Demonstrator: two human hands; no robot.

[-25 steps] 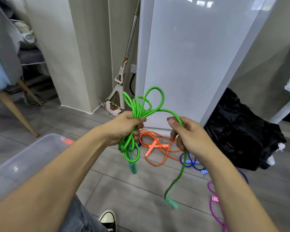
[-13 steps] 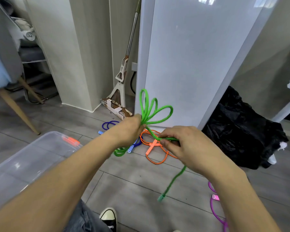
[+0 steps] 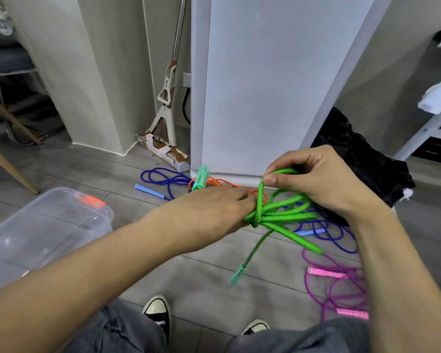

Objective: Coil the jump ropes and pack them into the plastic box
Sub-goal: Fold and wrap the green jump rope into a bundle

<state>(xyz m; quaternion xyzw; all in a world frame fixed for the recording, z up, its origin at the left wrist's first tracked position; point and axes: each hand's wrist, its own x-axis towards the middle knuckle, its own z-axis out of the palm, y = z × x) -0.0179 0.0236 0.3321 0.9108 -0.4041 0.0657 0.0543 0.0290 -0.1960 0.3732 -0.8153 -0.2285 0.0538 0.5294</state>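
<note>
Left hand (image 3: pixel 209 212): it grips the bunched loops of the green jump rope (image 3: pixel 280 215), with its fingers curled round the bunch where the rope wraps round it.
Right hand (image 3: pixel 323 182): its thumb and fingers pinch one loop of the green rope, just above the bunch.
Green rope: it is up in the air between both hands, over the floor (image 3: pixel 201 271). One green handle (image 3: pixel 200 178) pokes out behind the left hand. The other green handle (image 3: pixel 237 273) hangs down on a loose end.
Plastic box (image 3: pixel 49 225): it is clear, with an orange clip, and sits on the floor to the left.
Other ropes: a blue one (image 3: pixel 163 182), an orange one (image 3: pixel 219 183) and a pink one (image 3: pixel 341 289) lie on the floor.
Shoes (image 3: pixel 158 312): two toes show at the bottom.
</note>
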